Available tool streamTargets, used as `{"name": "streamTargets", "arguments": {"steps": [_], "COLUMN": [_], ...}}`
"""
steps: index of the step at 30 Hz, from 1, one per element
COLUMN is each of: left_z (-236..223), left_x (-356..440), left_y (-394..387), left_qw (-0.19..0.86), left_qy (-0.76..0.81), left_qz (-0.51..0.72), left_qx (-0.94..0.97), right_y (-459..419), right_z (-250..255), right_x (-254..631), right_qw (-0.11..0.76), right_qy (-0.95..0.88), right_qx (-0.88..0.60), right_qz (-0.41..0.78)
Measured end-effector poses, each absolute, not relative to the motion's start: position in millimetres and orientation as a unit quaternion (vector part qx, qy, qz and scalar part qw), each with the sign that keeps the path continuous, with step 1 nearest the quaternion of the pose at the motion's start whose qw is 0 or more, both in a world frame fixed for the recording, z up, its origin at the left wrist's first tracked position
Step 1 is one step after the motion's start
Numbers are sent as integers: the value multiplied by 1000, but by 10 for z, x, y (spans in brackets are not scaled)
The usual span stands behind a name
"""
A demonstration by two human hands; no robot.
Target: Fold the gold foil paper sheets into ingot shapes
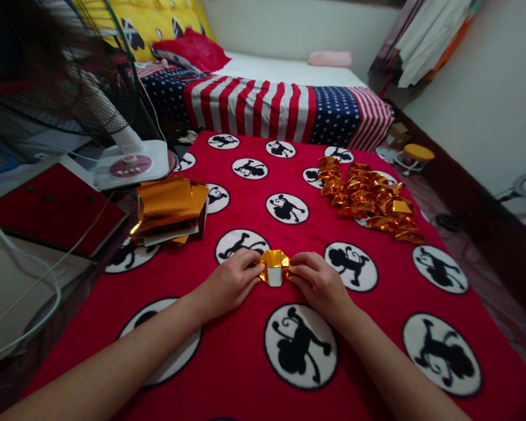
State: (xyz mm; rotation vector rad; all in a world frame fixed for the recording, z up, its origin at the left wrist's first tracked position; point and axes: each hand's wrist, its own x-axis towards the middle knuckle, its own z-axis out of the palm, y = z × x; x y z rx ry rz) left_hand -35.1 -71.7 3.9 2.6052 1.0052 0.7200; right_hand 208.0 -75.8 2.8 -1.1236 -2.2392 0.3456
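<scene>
Between my two hands is a folded gold foil paper ingot (275, 260), its white inner side showing at the front. My left hand (236, 279) pinches its left end between thumb and fingers. At the opposite end, my right hand (318, 282) grips it the same way. Left of my hands lies a stack of gold foil paper sheets (170, 202). Several finished-looking folded gold paper ingots (363, 196) sit in rows at the right side of the cloth.
A red cloth (193, 362) with black monkey figures in white circles covers the surface. An electric fan (131, 164) stands at the left beside a dark red board (55, 204) and white cables. Behind is a bed (254, 108); a yellow-topped stool (418, 153) stands right.
</scene>
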Motion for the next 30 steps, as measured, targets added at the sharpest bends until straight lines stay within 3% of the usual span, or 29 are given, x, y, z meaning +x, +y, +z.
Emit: {"name": "streamTargets", "arguments": {"steps": [9, 19, 30], "left_z": [-21, 0, -19], "left_x": [-310, -318, -277], "left_y": [-751, -764, -805], "left_qw": [97, 79, 86], "left_qy": [337, 356, 372], "left_qz": [243, 254, 281], "left_qx": [904, 896, 880], "right_y": [-741, -660, -619], "right_z": [26, 11, -39], "right_x": [2088, 2134, 2138], "right_qw": [312, 246, 255], "right_qy": [-857, -889, -889], "right_qx": [-396, -378, -374], "right_qz": [107, 78, 71]}}
